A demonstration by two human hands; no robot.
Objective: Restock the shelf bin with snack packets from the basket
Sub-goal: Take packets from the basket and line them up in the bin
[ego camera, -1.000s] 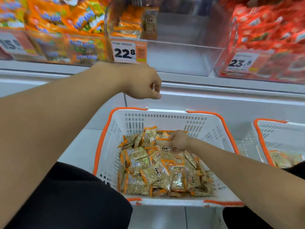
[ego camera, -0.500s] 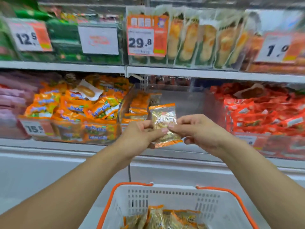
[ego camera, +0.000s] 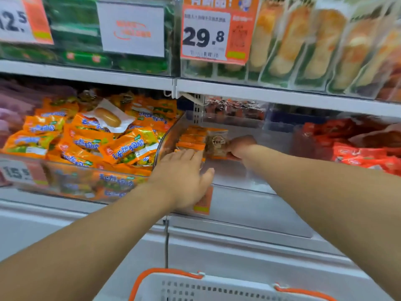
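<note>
Inside the clear shelf bin, the right hand grips 1 snack packet upright beside the packet row. Left hand reaches flat, fingers straight, holding nothing; the basket sits below.

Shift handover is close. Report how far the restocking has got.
Done: a short row of orange-edged snack packets stands at the left of the clear plastic shelf bin. In hand: the right hand sets another packet beside it; the left hand reaches in, open. Left: most of the bin is bare. The white basket's contents are out of view.
</note>
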